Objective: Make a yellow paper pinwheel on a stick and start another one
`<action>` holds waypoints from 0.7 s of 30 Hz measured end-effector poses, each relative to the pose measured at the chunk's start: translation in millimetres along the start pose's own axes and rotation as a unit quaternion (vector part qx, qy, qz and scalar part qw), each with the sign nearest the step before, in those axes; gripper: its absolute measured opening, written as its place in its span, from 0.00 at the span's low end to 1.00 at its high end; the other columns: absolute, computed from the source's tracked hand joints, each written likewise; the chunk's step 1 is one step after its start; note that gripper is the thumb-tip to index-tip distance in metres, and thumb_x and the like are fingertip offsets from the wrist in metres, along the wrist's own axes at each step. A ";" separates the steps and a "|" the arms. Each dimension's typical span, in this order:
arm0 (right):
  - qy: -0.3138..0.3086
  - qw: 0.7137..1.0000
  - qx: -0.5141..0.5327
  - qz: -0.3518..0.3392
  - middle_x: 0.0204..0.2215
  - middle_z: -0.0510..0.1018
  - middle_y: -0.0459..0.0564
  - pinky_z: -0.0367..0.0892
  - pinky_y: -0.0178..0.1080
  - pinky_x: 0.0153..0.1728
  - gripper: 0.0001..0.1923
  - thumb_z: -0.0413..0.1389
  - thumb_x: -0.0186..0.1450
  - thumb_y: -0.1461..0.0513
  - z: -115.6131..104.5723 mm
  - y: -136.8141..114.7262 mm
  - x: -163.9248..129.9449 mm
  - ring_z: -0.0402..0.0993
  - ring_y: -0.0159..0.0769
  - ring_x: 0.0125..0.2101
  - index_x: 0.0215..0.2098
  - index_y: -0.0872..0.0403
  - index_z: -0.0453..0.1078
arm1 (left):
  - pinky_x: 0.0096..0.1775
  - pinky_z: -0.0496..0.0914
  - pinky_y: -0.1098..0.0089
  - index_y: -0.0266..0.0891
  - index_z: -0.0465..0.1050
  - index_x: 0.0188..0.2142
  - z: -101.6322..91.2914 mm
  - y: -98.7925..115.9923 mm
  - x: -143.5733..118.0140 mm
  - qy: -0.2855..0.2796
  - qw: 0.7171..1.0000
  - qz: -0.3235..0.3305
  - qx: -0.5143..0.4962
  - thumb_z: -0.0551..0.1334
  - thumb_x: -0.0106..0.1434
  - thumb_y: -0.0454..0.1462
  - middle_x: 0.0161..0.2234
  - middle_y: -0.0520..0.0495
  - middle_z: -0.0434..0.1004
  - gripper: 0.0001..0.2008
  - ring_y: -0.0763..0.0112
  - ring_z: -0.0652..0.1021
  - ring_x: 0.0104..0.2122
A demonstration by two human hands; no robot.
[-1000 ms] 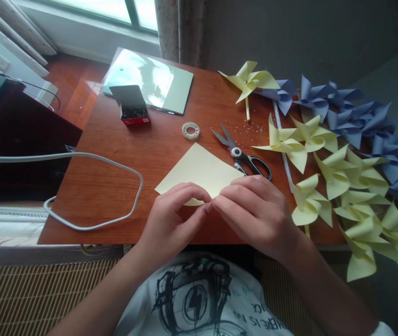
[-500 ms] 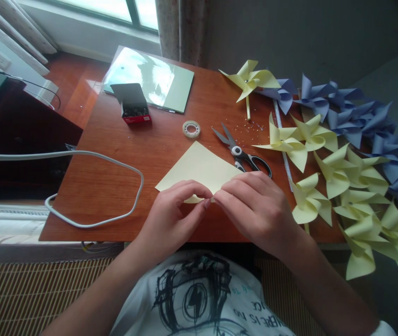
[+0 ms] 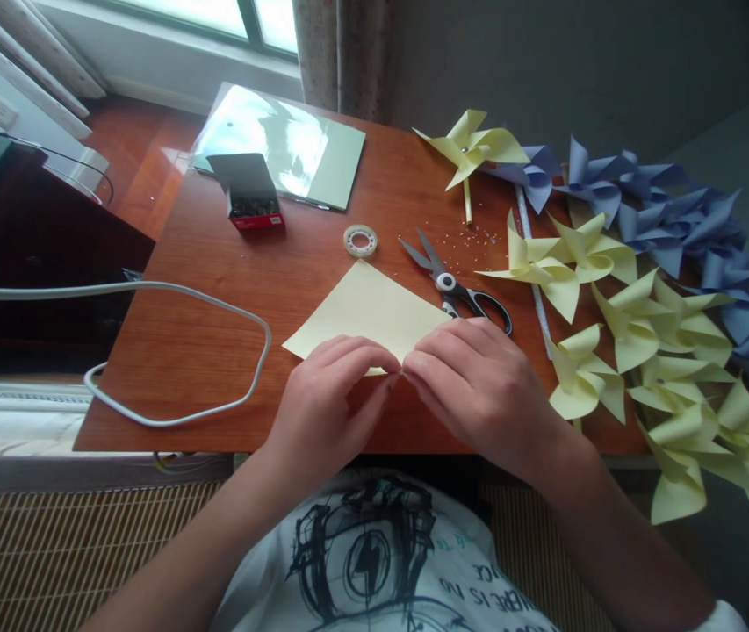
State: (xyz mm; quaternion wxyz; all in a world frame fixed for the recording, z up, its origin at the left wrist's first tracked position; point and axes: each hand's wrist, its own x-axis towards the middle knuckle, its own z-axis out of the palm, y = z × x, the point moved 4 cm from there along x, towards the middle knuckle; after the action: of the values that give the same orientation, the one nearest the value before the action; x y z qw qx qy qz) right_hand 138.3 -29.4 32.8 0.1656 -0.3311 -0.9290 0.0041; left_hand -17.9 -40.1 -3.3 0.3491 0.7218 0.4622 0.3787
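Observation:
A pale yellow sheet of paper (image 3: 367,307) lies at an angle over the table, one corner pointing away from me. My left hand (image 3: 334,391) pinches its near edge between thumb and forefinger. Right beside it, my right hand (image 3: 479,386) closes on the same edge, and the fingertips of both hands nearly meet. My fingers hide the nearest corner of the paper. Scissors with black and white handles (image 3: 450,285) lie with blades apart just beyond my right hand. A roll of clear tape (image 3: 360,240) sits past the far corner of the sheet.
Several yellow paper pinwheels (image 3: 581,373) and blue pinwheels (image 3: 657,219) crowd the right side, beside a whitish strip (image 3: 532,263). An open red box (image 3: 255,211) of small dark items stands before a plastic-wrapped paper pack (image 3: 321,167). A white cable (image 3: 267,342) loops at left.
The yellow paper has shifted slightly up and to the left at its far and left corners. Both hands keep their pinch at the near edge with only a slight movement.

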 end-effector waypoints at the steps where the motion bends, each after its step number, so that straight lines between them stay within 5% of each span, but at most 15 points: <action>1: -0.003 1.000 0.000 0.001 0.31 0.79 0.52 0.64 0.45 0.39 0.09 0.54 0.72 0.67 0.6 0.1 0.1 0.70 0.42 0.35 0.35 0.56 0.74 | 0.43 0.71 0.65 0.39 0.75 0.38 0.2 0.6 -0.5 0.006 1.000 0.007 0.012 0.61 0.66 0.29 0.36 0.47 0.81 0.05 0.65 0.78 0.38; 21: -0.006 0.999 0.034 0.023 0.33 0.78 0.52 0.64 0.45 0.40 0.09 0.54 0.72 0.66 0.3 2.2 1.4 0.70 0.42 0.37 0.34 0.57 0.74 | 0.43 0.70 0.64 0.38 0.74 0.36 -0.7 0.2 -2.6 0.033 0.999 0.020 0.014 0.63 0.65 0.28 0.35 0.47 0.80 0.05 0.65 0.77 0.37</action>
State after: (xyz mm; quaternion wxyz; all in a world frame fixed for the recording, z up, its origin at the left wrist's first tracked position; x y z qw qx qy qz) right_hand 138.5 -26.8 32.6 0.1715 -0.3463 -0.9214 0.0413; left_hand -19.2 -42.6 -3.4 0.3161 0.7229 0.4642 0.4025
